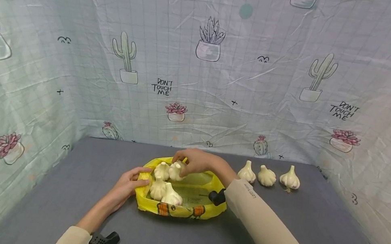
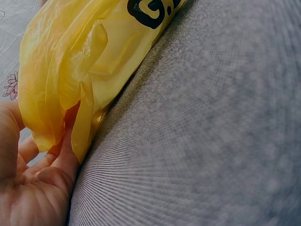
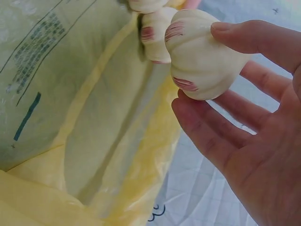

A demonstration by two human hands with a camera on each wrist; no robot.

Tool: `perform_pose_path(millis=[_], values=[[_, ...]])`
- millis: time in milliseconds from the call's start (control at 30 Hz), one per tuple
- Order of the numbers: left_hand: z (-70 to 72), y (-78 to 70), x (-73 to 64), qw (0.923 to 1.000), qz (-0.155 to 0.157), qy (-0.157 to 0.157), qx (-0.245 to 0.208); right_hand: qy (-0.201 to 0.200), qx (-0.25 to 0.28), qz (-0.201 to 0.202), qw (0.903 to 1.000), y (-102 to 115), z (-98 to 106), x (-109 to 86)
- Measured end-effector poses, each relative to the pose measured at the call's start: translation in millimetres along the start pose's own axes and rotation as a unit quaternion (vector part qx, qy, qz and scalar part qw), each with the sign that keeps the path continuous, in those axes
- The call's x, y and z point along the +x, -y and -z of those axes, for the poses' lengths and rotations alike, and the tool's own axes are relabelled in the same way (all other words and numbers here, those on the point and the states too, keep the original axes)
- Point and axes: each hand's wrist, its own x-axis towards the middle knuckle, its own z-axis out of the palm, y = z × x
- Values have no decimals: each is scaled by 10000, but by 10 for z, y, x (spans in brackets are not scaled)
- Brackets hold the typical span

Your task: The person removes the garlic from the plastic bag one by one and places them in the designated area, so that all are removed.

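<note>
A yellow plastic bag [image 1: 184, 212] lies on the table with its mouth spread wide. My left hand [image 1: 124, 186] grips the bag's left rim, and the left wrist view shows fingers tucked into folds of the yellow plastic [image 2: 84, 61]. Over the far left part of the bag, my right hand [image 1: 195, 162] holds a garlic bulb [image 1: 176, 171] between thumb and fingertips. That bulb [image 3: 207, 56] is pale with pinkish streaks in the right wrist view. Inside the bag's left half sit three more bulbs: one at the back [image 1: 161, 171], one in the middle [image 1: 158, 190] and one in front [image 1: 171, 195].
Three garlic bulbs stand in a row at the back right of the grey table [image 1: 296, 228]: a left one [image 1: 247, 172], a middle one [image 1: 267, 176] and a right one [image 1: 290, 178]. A printed cloth [image 1: 204, 78] hangs behind and along both sides.
</note>
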Motion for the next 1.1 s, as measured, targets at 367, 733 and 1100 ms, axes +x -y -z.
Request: perform_pose_path(millis=[367, 733, 1100], values=[[0, 14, -24, 9999, 8, 96, -119, -273, 210, 29, 9994, 8, 62, -156], [10, -9, -23, 10000, -46, 80, 18, -522, 281, 236, 9980, 35, 143, -360], [3, -8, -19, 9999, -28, 91, -52, -724, 467, 445, 9953, 33, 153, -537]])
